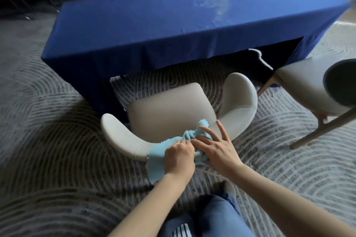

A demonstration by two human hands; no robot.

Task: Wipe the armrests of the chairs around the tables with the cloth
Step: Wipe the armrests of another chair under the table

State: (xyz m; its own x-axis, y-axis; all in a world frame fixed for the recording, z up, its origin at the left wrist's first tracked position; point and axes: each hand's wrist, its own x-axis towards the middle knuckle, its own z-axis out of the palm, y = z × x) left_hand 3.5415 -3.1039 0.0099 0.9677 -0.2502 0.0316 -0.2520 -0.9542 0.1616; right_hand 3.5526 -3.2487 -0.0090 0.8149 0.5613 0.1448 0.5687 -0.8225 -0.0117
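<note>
Head view, looking down over the back of a beige armchair (169, 109) pulled out from a long table (173, 25).

- Light-blue cloth (157, 159) is lying over the chair's curved back rim, nearer the left armrest (119, 136). One frayed end is hanging down the outer side toward the person; the other end is bunching up on the inner side by the seat.
- L hand (179, 152) is curling into a fist around the cloth's middle, knuckles up, sitting right on the rim.
- R hand (215, 150) is touching the L hand's side. Its fingers are mostly straight and spread, pressing the bunched end against the rim, with some cloth showing under the palm. Can't tell if the thumb is hooking any fabric.
- Right armrest (240, 98) is standing bare, its tip pointing toward the table.

Room and edges:
- The table's blue cover is hanging well down the front and sides, with its hem stopping above the floor. A strip of carpet (57, 140) is showing between the hem and the seat's front edge.
- Second chair (304, 82), dark-backed with wooden legs, is standing to the R. A band of carpet is separating it from the right armrest.
- Wide carpet is lying open to the L of the armchair.
- Person's jeans leg (217, 217) is showing just behind the chair back.
</note>
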